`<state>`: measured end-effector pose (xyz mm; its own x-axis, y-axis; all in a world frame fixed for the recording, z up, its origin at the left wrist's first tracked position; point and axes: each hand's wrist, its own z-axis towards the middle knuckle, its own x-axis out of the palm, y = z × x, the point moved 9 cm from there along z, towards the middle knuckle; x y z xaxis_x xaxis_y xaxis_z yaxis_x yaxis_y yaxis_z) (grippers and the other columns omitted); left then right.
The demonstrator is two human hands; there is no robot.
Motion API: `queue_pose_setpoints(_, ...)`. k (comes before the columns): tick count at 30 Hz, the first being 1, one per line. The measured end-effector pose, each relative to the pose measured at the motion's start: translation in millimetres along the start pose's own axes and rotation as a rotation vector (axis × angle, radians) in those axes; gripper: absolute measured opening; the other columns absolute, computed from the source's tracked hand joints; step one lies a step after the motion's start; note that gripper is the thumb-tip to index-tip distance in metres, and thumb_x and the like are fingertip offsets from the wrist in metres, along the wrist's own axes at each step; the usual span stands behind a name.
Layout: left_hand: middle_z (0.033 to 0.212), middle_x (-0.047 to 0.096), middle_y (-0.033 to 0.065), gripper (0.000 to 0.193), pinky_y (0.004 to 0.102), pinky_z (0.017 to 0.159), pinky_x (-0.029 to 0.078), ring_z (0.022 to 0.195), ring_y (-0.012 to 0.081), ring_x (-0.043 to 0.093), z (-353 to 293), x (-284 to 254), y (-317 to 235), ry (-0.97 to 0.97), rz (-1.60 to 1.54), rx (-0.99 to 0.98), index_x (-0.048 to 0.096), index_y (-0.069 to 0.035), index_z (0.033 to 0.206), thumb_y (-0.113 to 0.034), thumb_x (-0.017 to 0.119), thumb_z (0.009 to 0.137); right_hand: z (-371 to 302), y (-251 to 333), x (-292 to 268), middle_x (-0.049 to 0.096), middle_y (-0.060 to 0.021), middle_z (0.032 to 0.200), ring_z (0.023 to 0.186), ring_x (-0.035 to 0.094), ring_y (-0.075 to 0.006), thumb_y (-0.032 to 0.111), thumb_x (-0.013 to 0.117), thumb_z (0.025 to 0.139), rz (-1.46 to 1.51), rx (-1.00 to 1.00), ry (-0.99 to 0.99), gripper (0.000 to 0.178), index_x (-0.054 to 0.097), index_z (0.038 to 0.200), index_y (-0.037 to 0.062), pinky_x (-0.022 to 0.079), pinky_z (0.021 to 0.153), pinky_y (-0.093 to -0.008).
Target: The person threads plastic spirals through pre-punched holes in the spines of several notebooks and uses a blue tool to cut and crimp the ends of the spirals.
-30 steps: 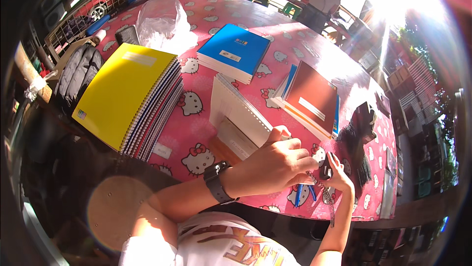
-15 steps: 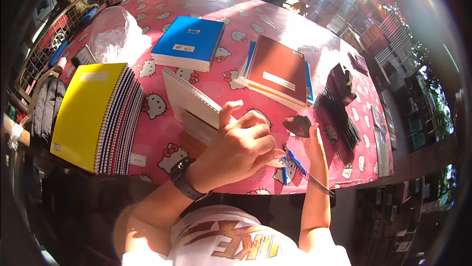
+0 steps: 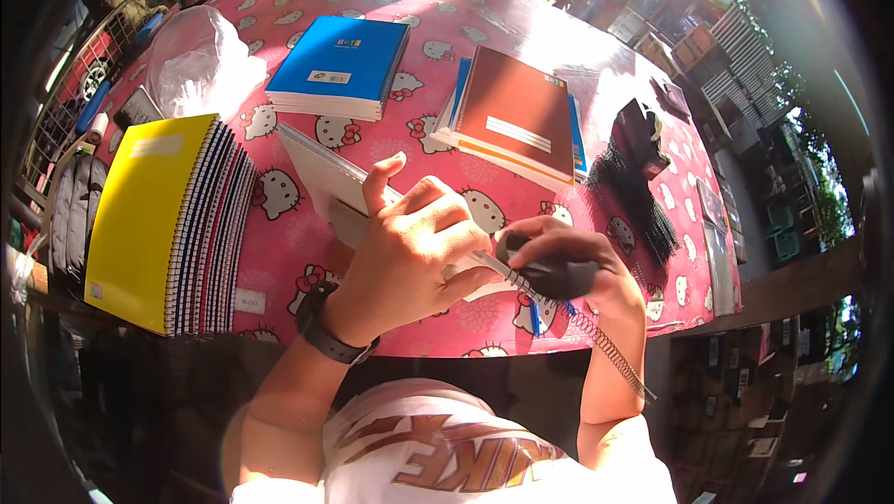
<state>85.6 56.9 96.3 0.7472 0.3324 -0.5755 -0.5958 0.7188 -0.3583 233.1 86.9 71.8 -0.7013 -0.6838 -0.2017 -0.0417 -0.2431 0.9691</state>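
1. The left hand (image 3: pixel 419 248) is gripping the pale notebook (image 3: pixel 321 174) at the pink table's (image 3: pixel 475 318) near side.
2. The right hand (image 3: pixel 610 276) is clasping a black object (image 3: pixel 559 281) by the coil (image 3: pixel 605 344), which is trailing rightward.

"Where's the light?"
"Strong sun from the upper right: hazy flare there, and glare bleaching the far side of the bench (image 3: pixel 549 31). The sleeves (image 3: pixel 643 467) look washed out too."
"And the dim parts?"
"Deep shadow below the bench's near edge; dark, bowed picture edges."
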Motion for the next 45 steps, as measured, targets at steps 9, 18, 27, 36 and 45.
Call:
queue_pose_setpoints(9, 0.076, 0.062, -0.0026, 0.024, 0.0523, 0.106, 0.017, 0.086, 0.016, 0.059, -3.4, -9.8, 9.4, -0.026, 0.01, -0.036, 0.069, -0.019, 0.076, -0.04, 0.077, 0.069, 14.4, -10.0, -17.7, 0.061, -0.0096, 0.105, 0.098, 0.058, -0.0204, 0.074, 0.054, 0.079, -0.389, 0.202, -0.094, 0.077, 0.067, 0.095, -0.0003, 0.045, 0.088, -0.0339)
queue_pose_setpoints(18, 0.076, 0.062, -0.0015, 0.036, 0.0555, 0.111, 0.014, 0.088, 0.0171, 0.059, -3.9, -18.2, 16.5, -0.105, 0.145, -0.046, 0.068, -0.016, 0.077, -0.048, 0.08, 0.065, 24.4, 15.9, -19.5, 0.058, -0.0207, 0.115, 0.107, 0.056, -0.0268, 0.072, 0.064, 0.072, -0.358, 0.101, -0.177, 0.083, 0.063, 0.1, -0.0062, 0.042, 0.093, -0.0364)
queue_pose_setpoints(27, 0.078, 0.062, 0.0001, 0.044, 0.054, 0.111, 0.018, 0.083, 0.0171, 0.058, -8.7, -19.1, 26.6, -0.067, 0.056, -0.077, 0.069, -0.016, 0.092, -0.047, 0.081, 0.063, 35.5, 0.6, -5.2, 0.063, -0.0099, 0.106, 0.106, 0.057, -0.0185, 0.069, 0.065, 0.073, 0.169, -0.031, -0.058, 0.079, 0.062, 0.106, -0.003, 0.041, 0.095, -0.0323)
queue_pose_setpoints(36, 0.089, 0.063, 0.0013, 0.088, 0.0522, 0.111, 0.02, 0.079, 0.0182, 0.059, -3.5, -24.2, 26.3, -0.111, 0.072, -0.073, 0.048, -0.01, 0.135, -0.055, 0.078, 0.065, 52.8, -8.0, -8.4, 0.063, -0.0105, 0.1, 0.094, 0.061, -0.0179, 0.067, 0.059, 0.081, -0.049, -0.016, -0.09, 0.073, 0.064, 0.102, -0.0033, 0.046, 0.083, -0.0305)
queue_pose_setpoints(45, 0.077, 0.058, 0.0006, 0.096, 0.0546, 0.114, 0.01, 0.083, 0.017, 0.062, -7.9, -37.5, 50.4, -0.057, -0.015, -0.186, 0.038, -0.009, 0.141, -0.047, 0.082, 0.065, 67.0, -7.5, 8.1, 0.062, -0.0121, 0.107, 0.103, 0.058, -0.0207, 0.078, 0.059, 0.071, -0.387, 0.157, -0.028, 0.09, 0.064, 0.107, -0.0048, 0.044, 0.091, -0.0349)
